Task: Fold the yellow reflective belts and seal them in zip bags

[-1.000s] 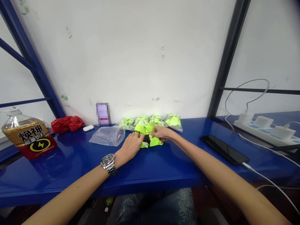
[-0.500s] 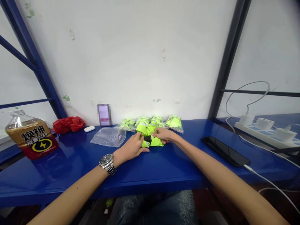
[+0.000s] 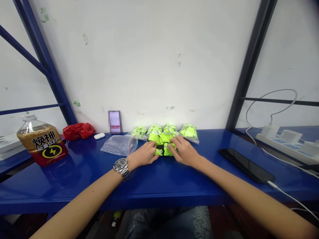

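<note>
A bundle of neon yellow-green straps [image 3: 159,138] with a black buckle [image 3: 163,149] lies on the blue table, between my hands. My left hand [image 3: 146,153], below the wrist watch [image 3: 122,167], has its fingers closed on the left edge of the bundle. Over the right side of the bundle rests my right hand [image 3: 184,151], fingers bent and apart, fingertips touching the straps. Behind it, several bagged neon bundles [image 3: 189,131] stand in a row near the wall. Just left of my left hand lies a clear zip bag [image 3: 117,144], flat on the table.
On the left of the blue table [image 3: 94,172] stand a large drink bottle [image 3: 45,142], a red plastic bag [image 3: 78,130], a white case [image 3: 99,136] and an upright phone [image 3: 115,122]. At right are a black phone [image 3: 246,165] on a cable and a power strip [image 3: 286,144].
My right hand has turned and spread its fingers over the right side of the bundle, where it was pinching a strap. The black buckle shows more plainly. The whole view has shifted slightly.
</note>
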`<state>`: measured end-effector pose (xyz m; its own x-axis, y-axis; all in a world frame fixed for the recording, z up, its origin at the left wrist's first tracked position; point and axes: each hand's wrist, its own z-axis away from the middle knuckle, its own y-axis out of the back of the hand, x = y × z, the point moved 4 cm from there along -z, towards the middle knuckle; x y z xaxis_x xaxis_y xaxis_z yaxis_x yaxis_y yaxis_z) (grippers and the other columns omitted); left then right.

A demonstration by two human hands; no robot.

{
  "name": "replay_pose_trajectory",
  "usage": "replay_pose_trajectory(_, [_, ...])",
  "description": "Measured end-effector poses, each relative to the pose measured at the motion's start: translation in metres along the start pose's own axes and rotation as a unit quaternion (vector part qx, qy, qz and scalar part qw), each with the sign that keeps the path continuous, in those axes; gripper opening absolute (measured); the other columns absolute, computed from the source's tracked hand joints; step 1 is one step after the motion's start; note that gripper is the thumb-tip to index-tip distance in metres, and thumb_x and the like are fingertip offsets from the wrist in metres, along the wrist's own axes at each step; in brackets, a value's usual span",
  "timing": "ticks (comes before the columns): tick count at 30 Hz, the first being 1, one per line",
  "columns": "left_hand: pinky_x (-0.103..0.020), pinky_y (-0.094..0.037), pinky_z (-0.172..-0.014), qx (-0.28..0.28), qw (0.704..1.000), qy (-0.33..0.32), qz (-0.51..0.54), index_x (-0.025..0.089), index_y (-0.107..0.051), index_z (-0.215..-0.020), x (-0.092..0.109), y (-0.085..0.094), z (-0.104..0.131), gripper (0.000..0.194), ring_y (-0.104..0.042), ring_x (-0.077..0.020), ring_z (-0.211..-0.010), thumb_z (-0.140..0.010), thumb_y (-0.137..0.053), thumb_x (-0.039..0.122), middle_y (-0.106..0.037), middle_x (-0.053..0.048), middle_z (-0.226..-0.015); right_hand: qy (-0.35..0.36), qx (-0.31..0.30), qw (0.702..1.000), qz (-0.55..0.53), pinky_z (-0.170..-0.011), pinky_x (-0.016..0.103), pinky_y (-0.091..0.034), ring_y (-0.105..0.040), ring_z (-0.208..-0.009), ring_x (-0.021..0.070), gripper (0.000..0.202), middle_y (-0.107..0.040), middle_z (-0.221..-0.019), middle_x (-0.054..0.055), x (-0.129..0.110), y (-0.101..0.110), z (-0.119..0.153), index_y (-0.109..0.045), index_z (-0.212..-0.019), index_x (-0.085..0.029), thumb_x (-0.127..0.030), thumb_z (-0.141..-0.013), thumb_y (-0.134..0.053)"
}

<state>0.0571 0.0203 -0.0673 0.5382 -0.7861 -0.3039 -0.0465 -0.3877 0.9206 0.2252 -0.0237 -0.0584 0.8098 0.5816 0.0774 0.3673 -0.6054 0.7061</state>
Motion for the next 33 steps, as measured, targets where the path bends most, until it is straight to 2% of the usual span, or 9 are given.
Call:
replay_pose_trajectory(3, [-0.035, -0.044, -0.085, 0.007, 1.0, -0.003, 0.006, 0.011, -0.06, -0.09, 0.0, 0.0, 0.0, 0.029, -0.055, -0.024, -0.094, -0.093, -0.046, 0.036, -0.055, -0.012, -0.099, 0.114, -0.043, 0.992, 0.039, -0.087, 0.042, -0.046, -0.054, -0.103, 0.0283, 0.024, -0.058, -0.106, 0.016, -0.008, -0.001, 0.014, -0.052, -0.11, -0.012, -0.022, -0.092, -0.04])
replay_pose_trajectory(6, [-0.035, -0.044, -0.086, 0.002, 1.0, 0.002, 0.005, 0.01, -0.06, -0.093, 0.001, 0.001, 0.001, 0.031, -0.055, -0.0238, -0.095, -0.094, -0.044, 0.037, -0.055, -0.012, -0.099, 0.134, -0.072, 0.987, 0.052, -0.094, 0.042, -0.047, -0.049, -0.116, 0.0301, 0.035, -0.052, -0.12, 0.02, -0.009, -0.011, 0.016, -0.044, -0.123, -0.008, -0.022, -0.092, -0.043])
replay_pose_trajectory(9, [-0.035, -0.044, -0.086, 0.003, 1.0, 0.003, 0.012, 0.009, -0.059, -0.095, 0.003, 0.004, 0.002, 0.034, -0.055, -0.0237, -0.094, -0.094, -0.043, 0.039, -0.054, -0.012, -0.098, 0.133, -0.116, 0.983, 0.051, -0.092, 0.041, -0.048, -0.052, -0.11, 0.0289, 0.031, -0.053, -0.114, 0.018, -0.009, -0.025, 0.007, -0.047, -0.12, -0.008, -0.02, -0.091, -0.045])
replay_pose_trajectory(13, [-0.036, -0.045, -0.085, 0.021, 1.0, -0.002, 0.021, 0.009, -0.057, -0.1, 0.004, 0.002, 0.004, 0.035, -0.053, -0.0238, -0.093, -0.094, -0.043, 0.041, -0.054, -0.013, -0.098, 0.109, -0.147, 0.982, 0.044, -0.087, 0.041, -0.049, -0.055, -0.099, 0.0271, 0.022, -0.056, -0.103, 0.016, -0.006, -0.034, -0.003, -0.051, -0.11, -0.009, -0.016, -0.09, -0.046])
replay_pose_trajectory(17, [-0.037, -0.045, -0.085, 0.043, 0.999, 0.004, 0.006, 0.009, -0.055, -0.1, 0.002, -0.008, -0.001, 0.029, -0.053, -0.0243, -0.093, -0.094, -0.043, 0.035, -0.054, -0.013, -0.097, 0.089, -0.116, 0.988, 0.039, -0.092, 0.047, -0.043, -0.049, -0.107, 0.0296, 0.021, -0.056, -0.104, 0.015, 0.003, -0.036, -0.003, -0.051, -0.109, -0.012, -0.02, -0.09, -0.048])
replay_pose_trajectory(22, [-0.036, -0.043, -0.084, 0.055, 0.998, 0.001, 0.0, 0.012, -0.053, -0.092, 0.001, -0.012, -0.011, 0.024, -0.053, -0.0234, -0.09, -0.097, -0.037, 0.028, -0.056, -0.011, -0.091, 0.033, -0.136, 0.99, 0.005, -0.079, 0.036, -0.045, -0.054, -0.091, 0.0241, 0.016, -0.058, -0.1, 0.014, 0.014, -0.042, -0.003, -0.051, -0.105, -0.013, -0.02, -0.093, -0.044])
replay_pose_trajectory(27, [-0.031, -0.041, -0.072, 0.02, 0.997, 0.042, 0.069, 0.014, -0.052, -0.085, 0.005, 0.007, -0.004, 0.018, -0.056, -0.0215, -0.082, -0.095, -0.039, 0.022, -0.059, -0.01, -0.088, -0.017, -0.147, 0.989, -0.013, -0.066, 0.029, -0.037, -0.055, -0.078, 0.0195, 0.017, -0.06, -0.091, 0.01, 0.007, -0.026, 0.003, -0.052, -0.099, -0.013, -0.024, -0.096, -0.039])
replay_pose_trajectory(30, [-0.028, -0.035, -0.06, -0.028, 0.988, 0.065, 0.138, 0.017, -0.048, -0.072, 0.009, 0.02, 0.004, 0.025, -0.053, -0.0175, -0.065, -0.093, -0.037, 0.024, -0.056, -0.004, -0.069, -0.045, -0.162, 0.986, -0.025, -0.062, 0.028, -0.032, -0.054, -0.069, 0.0167, 0.027, -0.06, -0.081, 0.006, -0.006, -0.012, 0.009, -0.053, -0.089, -0.015, -0.029, -0.099, -0.031])
replay_pose_trajectory(33, [-0.026, -0.03, -0.054, -0.077, 0.97, 0.076, 0.219, 0.018, -0.043, -0.063, 0.008, 0.023, 0.006, 0.035, -0.044, -0.0135, -0.053, -0.094, -0.033, 0.033, -0.047, 0.0, -0.055, -0.09, -0.193, 0.977, -0.016, -0.06, 0.028, -0.029, -0.056, -0.066, 0.0163, 0.038, -0.061, -0.076, 0.005, -0.012, -0.006, 0.01, -0.055, -0.087, -0.017, -0.034, -0.1, -0.023])
